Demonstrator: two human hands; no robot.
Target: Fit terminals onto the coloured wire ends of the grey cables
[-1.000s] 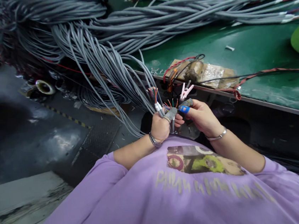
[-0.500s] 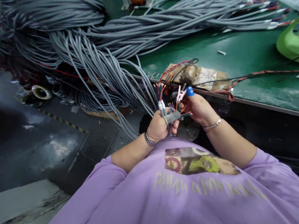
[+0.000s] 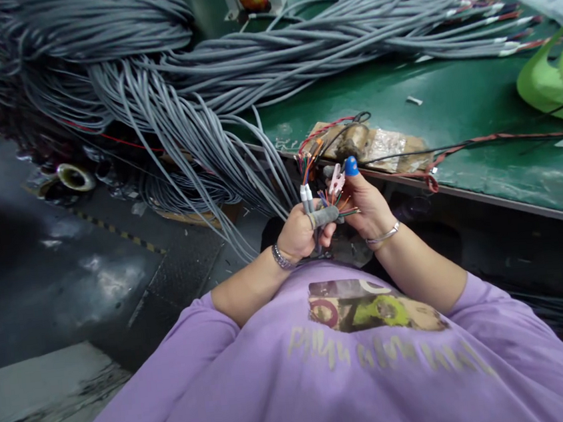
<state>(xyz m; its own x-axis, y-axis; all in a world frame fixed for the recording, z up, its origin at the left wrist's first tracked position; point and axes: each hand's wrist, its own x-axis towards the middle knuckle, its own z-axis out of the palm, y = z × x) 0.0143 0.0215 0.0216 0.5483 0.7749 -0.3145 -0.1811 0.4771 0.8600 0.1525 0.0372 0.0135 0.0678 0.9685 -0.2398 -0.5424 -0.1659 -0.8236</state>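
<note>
Grey cable mass [image 3: 157,83]: many long grey cables heaped over the far left of the bench and hanging down off its edge towards the floor; a strand of them runs down to the hands
Green bench top [image 3: 476,103]: worn green surface, its front edge crossing just beyond the hands
Lime fan [image 3: 553,75]: stands at the right edge of the bench, well apart from the hands
Brown pad [image 3: 389,140]: lies flat at the bench edge, just beyond the right hand, with red and black leads lying over it
Left hand [image 3: 298,233]: closed in a tight fist round the cable ends, held in front of the chest below the bench edge; a wristband sits on the wrist
Right hand [image 3: 368,203]: just beside the left one, fingers drawn close together, a narrow pinch at the pink clip; a thin bangle on the wrist
Cable ends [image 3: 305,198]: two grey tips with pale collars stand upright out of the left fist, thin cores fanning above them
Coloured wires [image 3: 337,204]: red, green, orange and blue strands splay out between the two hands
Pink clip [image 3: 335,180]: small, tilted, touching the blue-capped fingertip
Grey finger sleeve [image 3: 325,216]: on a left finger stretched across towards the right hand
Blue finger cap [image 3: 351,165]: on a raised right fingertip, pointing at the bench edge
</note>
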